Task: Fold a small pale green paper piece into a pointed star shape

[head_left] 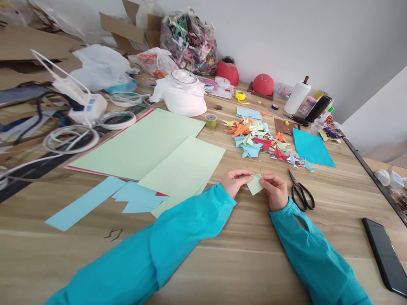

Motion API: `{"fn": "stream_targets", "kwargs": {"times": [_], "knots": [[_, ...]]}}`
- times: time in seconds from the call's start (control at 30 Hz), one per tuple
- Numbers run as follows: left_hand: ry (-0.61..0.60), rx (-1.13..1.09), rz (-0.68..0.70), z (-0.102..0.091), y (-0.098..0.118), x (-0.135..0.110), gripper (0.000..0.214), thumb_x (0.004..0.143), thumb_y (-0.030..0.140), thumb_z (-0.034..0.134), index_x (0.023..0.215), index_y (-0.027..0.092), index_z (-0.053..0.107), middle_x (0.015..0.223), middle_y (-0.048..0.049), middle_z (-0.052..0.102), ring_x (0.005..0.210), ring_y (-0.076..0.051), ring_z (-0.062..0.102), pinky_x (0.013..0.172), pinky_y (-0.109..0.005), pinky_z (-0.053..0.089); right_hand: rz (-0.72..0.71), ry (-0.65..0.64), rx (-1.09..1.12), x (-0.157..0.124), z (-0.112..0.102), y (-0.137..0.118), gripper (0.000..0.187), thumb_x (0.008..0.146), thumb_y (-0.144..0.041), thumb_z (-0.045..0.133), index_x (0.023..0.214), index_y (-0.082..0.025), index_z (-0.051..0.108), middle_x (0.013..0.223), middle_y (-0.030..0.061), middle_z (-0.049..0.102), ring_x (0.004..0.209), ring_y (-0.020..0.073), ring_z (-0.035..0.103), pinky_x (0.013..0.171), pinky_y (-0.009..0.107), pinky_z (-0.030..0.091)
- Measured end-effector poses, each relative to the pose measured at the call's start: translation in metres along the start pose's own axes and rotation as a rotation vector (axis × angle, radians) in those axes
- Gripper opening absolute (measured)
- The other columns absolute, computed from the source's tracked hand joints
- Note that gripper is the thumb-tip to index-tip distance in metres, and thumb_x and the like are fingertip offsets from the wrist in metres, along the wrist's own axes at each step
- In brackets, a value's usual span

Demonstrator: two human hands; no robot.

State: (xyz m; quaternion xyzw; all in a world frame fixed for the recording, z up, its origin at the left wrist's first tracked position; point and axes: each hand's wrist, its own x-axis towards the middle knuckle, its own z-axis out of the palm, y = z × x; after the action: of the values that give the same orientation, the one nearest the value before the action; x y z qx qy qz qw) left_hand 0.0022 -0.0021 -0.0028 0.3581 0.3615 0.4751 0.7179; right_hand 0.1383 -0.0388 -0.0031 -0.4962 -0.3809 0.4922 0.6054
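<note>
From here I see the left hand (pixel 235 182) and right hand (pixel 276 190) pinching a small pale-green paper piece (pixel 254 185) over the wood-grain table (pixel 229 267), seemingly unfinished; the multicoloured folded-paper heap (pixel 252 150) beyond looks done.

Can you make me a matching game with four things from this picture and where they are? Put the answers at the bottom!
Things:
1. scissors
2. phone
3. small green paper
4. pile of folded papers

Places:
A. near the picture's bottom right corner
B. beyond the hands, in many colours
C. lying just to the right of the right hand
D. held in the fingers of the left hand and the right hand

Answers: 1-C, 2-A, 3-D, 4-B
</note>
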Motion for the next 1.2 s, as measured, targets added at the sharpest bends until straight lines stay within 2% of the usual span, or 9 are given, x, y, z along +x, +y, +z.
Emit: {"fn": "stream_targets", "kwargs": {"times": [0.33,0.5,0.67,0.8,0.9,1.0,1.13,1.2], "knots": [[0.013,-0.063,-0.076,0.0027,0.0063,-0.0019,0.017,0.044,0.016,0.073,0.060,0.013,0.068,0.059,-0.0023,0.065,0.058,-0.015,0.059,0.059,-0.029,0.049,0.041,0.012,0.063,-0.0005,0.0016,-0.0020,0.011,0.053,-0.021,0.073,0.062,-0.019,0.067,0.057,-0.0010,0.066,0.049,0.0132,0.056,0.040,0.024,0.045],[-0.013,-0.049,-0.069,0.0016,0.0054,-0.0018,0.022,0.047,0.019,0.073,0.068,0.013,0.069,0.065,-0.0038,0.067,0.062,-0.017,0.060,0.061,-0.032,0.050,0.010,0.022,0.048,-0.0004,0.0011,-0.0005,0.016,0.055,-0.021,0.071,0.070,-0.021,0.069,0.060,-0.0013,0.066,0.050,0.0140,0.056,0.041,0.025,0.046],[-0.091,-0.015,0.002,-0.0005,0.0048,-0.0014,0.015,0.050,0.020,0.071,0.063,0.013,0.069,0.067,-0.0036,0.064,0.064,-0.016,0.059,0.058,-0.027,0.048,-0.059,-0.006,-0.024,-0.0004,0.0000,0.0016,0.005,0.058,-0.022,0.069,0.063,-0.023,0.070,0.065,0.0001,0.067,0.053,0.0142,0.057,0.041,0.024,0.047],[-0.086,0.036,0.041,0.0003,0.0048,-0.0021,0.028,0.055,0.026,0.069,0.079,0.013,0.068,0.067,-0.0033,0.064,0.060,-0.013,0.057,0.057,-0.026,0.047,-0.148,-0.017,-0.105,-0.0029,0.0020,-0.0004,0.004,0.061,-0.025,0.068,0.064,-0.023,0.070,0.070,0.0013,0.067,0.058,0.0155,0.059,0.042,0.025,0.048],[-0.106,0.151,0.101,0.0025,0.0053,-0.0038,0.026,0.057,0.032,0.069,0.074,0.012,0.066,0.067,-0.0040,0.064,0.063,-0.014,0.057,0.060,-0.026,0.046,-0.206,-0.022,-0.144,-0.0052,0.0042,-0.0025,0.005,0.063,-0.026,0.066,0.064,-0.023,0.070,0.070,0.0016,0.067,0.058,0.0154,0.058,0.043,0.025,0.049],[-0.101,0.234,0.135,0.0042,0.0052,-0.0052,0.028,0.053,0.031,0.073,0.071,0.012,0.064,0.068,-0.0036,0.064,0.065,-0.015,0.057,0.063,-0.027,0.047,-0.233,-0.019,-0.159,-0.0064,0.0045,-0.0033,0.005,0.065,-0.026,0.066,0.066,-0.022,0.069,0.070,0.0014,0.066,0.052,0.0132,0.056,0.043,0.026,0.048],[-0.070,0.295,0.156,0.0036,0.0044,-0.0057,0.028,0.052,0.031,0.073,0.071,0.012,0.064,0.067,-0.0034,0.064,0.064,-0.014,0.057,0.063,-0.027,0.047,-0.157,-0.040,-0.104,-0.0059,0.0024,-0.0022,0.023,0.064,-0.027,0.066,0.086,-0.021,0.067,0.072,0.0020,0.067,0.054,0.0134,0.057,0.045,0.026,0.049],[-0.059,0.304,0.169,0.0028,0.0042,-0.0053,0.028,0.053,0.031,0.073,0.071,0.012,0.065,0.068,-0.0041,0.065,0.065,-0.015,0.058,0.063,-0.026,0.047,-0.114,-0.066,-0.086,-0.0052,0.0020,-0.0020,0.027,0.064,-0.030,0.066,0.089,-0.019,0.065,0.072,0.0027,0.066,0.054,0.0135,0.057,0.046,0.026,0.048]]}}
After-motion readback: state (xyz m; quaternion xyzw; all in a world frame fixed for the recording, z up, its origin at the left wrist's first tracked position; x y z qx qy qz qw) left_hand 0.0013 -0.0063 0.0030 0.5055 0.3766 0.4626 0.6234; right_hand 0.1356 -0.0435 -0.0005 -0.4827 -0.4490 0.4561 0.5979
